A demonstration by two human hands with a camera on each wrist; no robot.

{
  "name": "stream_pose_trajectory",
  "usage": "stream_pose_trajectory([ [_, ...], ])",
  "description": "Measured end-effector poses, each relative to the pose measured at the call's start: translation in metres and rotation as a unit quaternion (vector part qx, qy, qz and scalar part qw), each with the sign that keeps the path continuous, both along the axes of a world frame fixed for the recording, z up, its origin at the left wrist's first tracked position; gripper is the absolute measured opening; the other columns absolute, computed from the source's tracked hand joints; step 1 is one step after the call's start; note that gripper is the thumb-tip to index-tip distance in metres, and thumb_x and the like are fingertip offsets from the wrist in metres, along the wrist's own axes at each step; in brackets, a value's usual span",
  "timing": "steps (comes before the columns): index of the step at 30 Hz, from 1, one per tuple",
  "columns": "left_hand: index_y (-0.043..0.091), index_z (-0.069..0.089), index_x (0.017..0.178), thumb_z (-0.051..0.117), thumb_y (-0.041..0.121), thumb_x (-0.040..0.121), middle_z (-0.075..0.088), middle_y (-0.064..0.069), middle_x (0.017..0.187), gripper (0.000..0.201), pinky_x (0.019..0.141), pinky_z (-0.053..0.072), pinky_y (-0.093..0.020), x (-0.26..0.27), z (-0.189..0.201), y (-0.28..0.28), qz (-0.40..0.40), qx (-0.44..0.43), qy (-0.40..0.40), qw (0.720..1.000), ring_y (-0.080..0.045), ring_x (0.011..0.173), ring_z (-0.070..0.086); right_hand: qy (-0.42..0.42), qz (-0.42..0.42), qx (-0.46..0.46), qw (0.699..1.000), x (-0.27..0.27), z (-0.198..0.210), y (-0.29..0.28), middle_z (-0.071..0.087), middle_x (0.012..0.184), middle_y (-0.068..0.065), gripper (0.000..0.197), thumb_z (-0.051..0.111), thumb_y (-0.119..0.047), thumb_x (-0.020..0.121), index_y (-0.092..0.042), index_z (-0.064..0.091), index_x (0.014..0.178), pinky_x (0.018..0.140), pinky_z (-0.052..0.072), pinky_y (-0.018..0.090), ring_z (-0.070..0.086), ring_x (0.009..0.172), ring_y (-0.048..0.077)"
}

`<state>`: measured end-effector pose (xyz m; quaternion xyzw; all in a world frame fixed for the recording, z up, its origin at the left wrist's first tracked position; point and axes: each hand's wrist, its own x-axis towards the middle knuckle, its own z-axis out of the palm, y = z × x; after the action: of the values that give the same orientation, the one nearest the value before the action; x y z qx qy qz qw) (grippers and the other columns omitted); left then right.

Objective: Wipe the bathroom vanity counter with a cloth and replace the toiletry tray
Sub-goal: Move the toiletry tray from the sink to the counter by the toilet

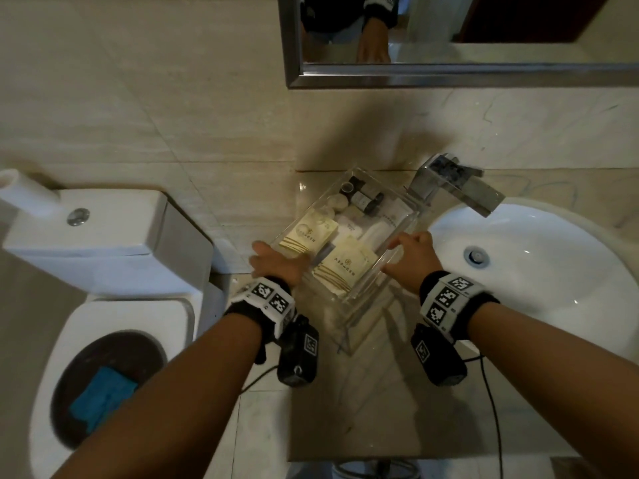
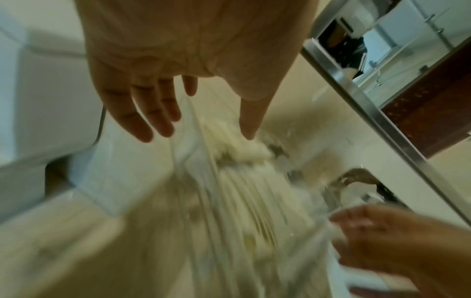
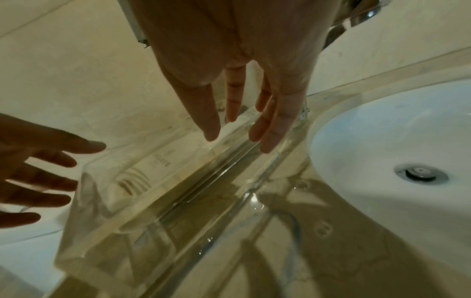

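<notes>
Beige tiled wall (image 1: pixel 155 98); steel-framed mirror (image 1: pixel 449 76) above white basin (image 1: pixel 553 288). Toilet (image 1: pixel 103 243) to the left. Dim light.

Clear acrylic tray (image 1: pixel 349 299) w/ toiletry packets sits angled on counter (image 1: pixel 380 392); blue cloth (image 1: pixel 100 399) on toilet lid.

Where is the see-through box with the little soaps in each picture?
Head: the clear tray sits mid-picture on the counter, between the left hand and right hand.
Left wrist: the tray is blurred, running down the middle below the fingers.
Right wrist: the tray crosses the lower left, under the fingertips.
Shared landmark: the white sink, beside the tray in the head and right wrist views.
</notes>
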<state>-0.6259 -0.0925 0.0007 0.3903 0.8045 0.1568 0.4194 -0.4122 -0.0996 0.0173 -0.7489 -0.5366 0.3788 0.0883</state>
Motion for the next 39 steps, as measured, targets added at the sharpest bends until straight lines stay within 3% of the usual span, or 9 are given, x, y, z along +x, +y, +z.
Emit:
stream_pose_trajectory([
  [7, 0.022, 0.039, 0.137, 0.065, 0.036, 0.084, 0.045, -0.011, 0.136, 0.061, 0.104, 0.038, -0.045, -0.01, 0.001, 0.05, -0.238, 0.054, 0.089, 0.966, -0.033, 0.125, 0.044, 0.135, -0.181, -0.068, 0.972, -0.003, -0.011, 0.005, 0.06, 0.102, 0.016, 0.055, 0.064, -0.005, 0.082, -0.016, 0.032, 0.125, 0.085, 0.055, 0.045, 0.065, 0.091, 0.031],
  [12, 0.02, 0.051, 0.126, 0.063, 0.031, 0.083, 0.058, -0.009, 0.124, 0.046, 0.095, 0.046, -0.036, -0.005, -0.014, 0.062, -0.308, 0.059, 0.118, 0.942, -0.029, 0.113, 0.056, 0.175, -0.259, -0.046, 0.949, -0.002, -0.021, 0.009, 0.06, 0.108, 0.021, 0.057, 0.061, 0.003, 0.08, -0.001, 0.035, 0.131, 0.081, 0.058, 0.046, 0.067, 0.094, 0.033],
  [14, 0.021, 0.049, 0.129, 0.066, 0.029, 0.082, 0.057, -0.01, 0.125, 0.05, 0.096, 0.045, -0.037, -0.006, -0.01, 0.064, -0.315, 0.078, 0.119, 0.938, -0.03, 0.114, 0.055, 0.203, -0.258, -0.079, 0.941, -0.002, -0.019, 0.01, 0.063, 0.093, 0.019, 0.038, 0.06, 0.008, 0.08, 0.01, 0.048, 0.116, 0.078, 0.059, 0.042, 0.066, 0.082, 0.029],
  [16, 0.02, 0.044, 0.135, 0.068, 0.023, 0.083, 0.054, -0.013, 0.128, 0.058, 0.1, 0.042, -0.04, -0.009, -0.01, 0.066, -0.313, 0.081, 0.112, 0.94, -0.032, 0.118, 0.051, 0.217, -0.247, -0.107, 0.938, -0.002, -0.01, 0.01, 0.058, 0.073, 0.016, 0.009, 0.059, 0.014, 0.08, 0.007, 0.054, 0.079, 0.063, 0.057, 0.031, 0.061, 0.068, 0.025],
  [18, 0.023, 0.04, 0.138, 0.068, 0.022, 0.083, 0.053, -0.015, 0.129, 0.062, 0.101, 0.041, -0.042, -0.01, -0.01, 0.066, -0.301, 0.074, 0.109, 0.945, -0.034, 0.119, 0.049, 0.232, -0.261, -0.117, 0.93, -0.002, -0.006, 0.011, 0.054, 0.069, 0.017, 0.024, 0.057, 0.019, 0.079, 0.001, 0.046, 0.07, 0.062, 0.053, 0.03, 0.057, 0.064, 0.024],
  [21, 0.024, 0.038, 0.138, 0.071, 0.026, 0.081, 0.055, -0.014, 0.127, 0.066, 0.099, 0.043, -0.043, -0.012, -0.011, 0.066, -0.277, 0.062, 0.083, 0.955, -0.035, 0.117, 0.051, 0.247, -0.26, -0.106, 0.928, -0.002, -0.011, 0.011, 0.054, 0.075, 0.017, 0.032, 0.059, 0.019, 0.077, 0.004, 0.046, 0.102, 0.082, 0.052, 0.045, 0.059, 0.072, 0.028],
  [24, 0.018, 0.04, 0.137, 0.074, 0.026, 0.078, 0.056, -0.013, 0.128, 0.068, 0.1, 0.043, -0.043, -0.014, -0.011, 0.067, -0.262, 0.033, 0.053, 0.963, -0.033, 0.117, 0.053, 0.263, -0.262, -0.102, 0.923, -0.001, -0.017, 0.012, 0.055, 0.096, 0.025, 0.055, 0.055, 0.019, 0.079, -0.003, 0.038, 0.125, 0.069, 0.055, 0.039, 0.059, 0.072, 0.029],
  [30, 0.01, 0.048, 0.129, 0.079, 0.023, 0.075, 0.06, -0.011, 0.124, 0.064, 0.1, 0.045, -0.039, -0.025, -0.015, 0.062, -0.243, 0.014, 0.025, 0.97, -0.028, 0.114, 0.056, 0.216, -0.227, -0.075, 0.947, -0.001, -0.02, 0.016, 0.055, 0.103, 0.029, 0.037, 0.053, 0.012, 0.083, -0.006, 0.044, 0.113, 0.061, 0.055, 0.032, 0.057, 0.064, 0.021],
  [39, 0.002, 0.06, 0.113, 0.08, 0.036, 0.072, 0.064, -0.016, 0.116, 0.058, 0.086, 0.045, -0.03, -0.032, -0.017, 0.056, -0.22, -0.012, 0.036, 0.975, -0.028, 0.107, 0.059, 0.175, -0.164, -0.044, 0.97, -0.001, -0.015, 0.038, 0.052, 0.125, 0.033, 0.048, 0.048, 0.009, 0.087, 0.002, 0.037, 0.133, 0.066, 0.054, 0.036, 0.055, 0.065, 0.02],
])
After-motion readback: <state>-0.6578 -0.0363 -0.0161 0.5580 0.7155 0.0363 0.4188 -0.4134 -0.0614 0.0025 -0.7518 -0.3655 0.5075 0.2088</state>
